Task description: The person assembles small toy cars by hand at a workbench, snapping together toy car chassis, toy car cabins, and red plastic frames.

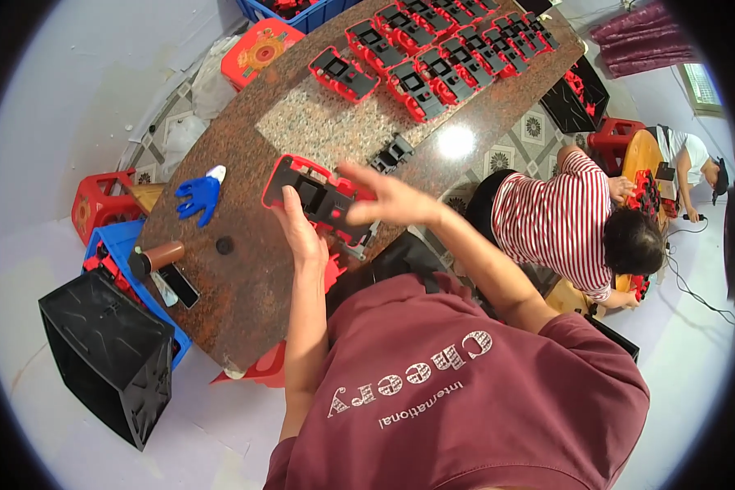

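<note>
A red-and-black frame is held in the left hand, its right end partly covered by the outspread right hand! Across the speckled desk, similar frames are lined up; a blue glove is laid leftward.

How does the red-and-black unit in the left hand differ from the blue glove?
The red-and-black unit looks boxy; the blue glove is finger-shaped, with a white end. The unit is held up by the left hand; the glove lies unworn on the table. They share no plain feature.
</note>
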Tool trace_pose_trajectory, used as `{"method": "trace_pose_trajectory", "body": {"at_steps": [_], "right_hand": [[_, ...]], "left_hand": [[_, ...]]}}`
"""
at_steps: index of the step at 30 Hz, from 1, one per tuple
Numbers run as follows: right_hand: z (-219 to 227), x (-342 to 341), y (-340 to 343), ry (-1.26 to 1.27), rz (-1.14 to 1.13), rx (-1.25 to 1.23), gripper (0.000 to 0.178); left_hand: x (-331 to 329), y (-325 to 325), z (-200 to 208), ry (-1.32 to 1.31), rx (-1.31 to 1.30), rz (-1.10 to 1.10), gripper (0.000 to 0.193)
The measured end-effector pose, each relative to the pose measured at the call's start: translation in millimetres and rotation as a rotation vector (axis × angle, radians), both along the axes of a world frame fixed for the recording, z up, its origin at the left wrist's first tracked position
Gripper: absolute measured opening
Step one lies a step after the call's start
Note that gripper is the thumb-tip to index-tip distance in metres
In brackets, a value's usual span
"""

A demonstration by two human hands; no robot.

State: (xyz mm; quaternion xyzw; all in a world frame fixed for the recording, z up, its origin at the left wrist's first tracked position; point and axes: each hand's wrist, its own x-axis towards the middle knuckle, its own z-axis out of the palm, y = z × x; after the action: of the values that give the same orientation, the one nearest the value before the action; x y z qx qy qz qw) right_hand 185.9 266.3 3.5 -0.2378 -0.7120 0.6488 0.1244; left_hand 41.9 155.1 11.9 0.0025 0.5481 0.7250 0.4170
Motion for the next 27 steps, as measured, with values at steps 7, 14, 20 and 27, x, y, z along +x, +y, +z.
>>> {"method": "trace_pose_trajectory", "body": {"at_steps": [7, 14, 20, 27], "right_hand": [[-37.6, -14.6, 65.8, -0.165, -0.1, -0.005, 0.078], [-115.0, -65.6, 166.6, -0.469, -0.078, 1.255, 0.06], [-139.2, -75.5, 202.6, -0.503, -0.158, 1.454, 0.043], [-97.0, -53.2, 162.8, -0.037, -0.102, 1.226, 0.031]], "left_hand": [[-30.6, 64.7, -74.9, -0.018, -0.05, -0.014, 0.059], [-88.0, 149.3, -194.0, -0.029, -0.076, 0.098, 0.052], [-85.0, 236.7, -207.4, 0.11, -0.009, -0.056, 0.068], [-117.8, 136.5, -152.7, 0.472, -0.383, -0.272, 0.085]]}}
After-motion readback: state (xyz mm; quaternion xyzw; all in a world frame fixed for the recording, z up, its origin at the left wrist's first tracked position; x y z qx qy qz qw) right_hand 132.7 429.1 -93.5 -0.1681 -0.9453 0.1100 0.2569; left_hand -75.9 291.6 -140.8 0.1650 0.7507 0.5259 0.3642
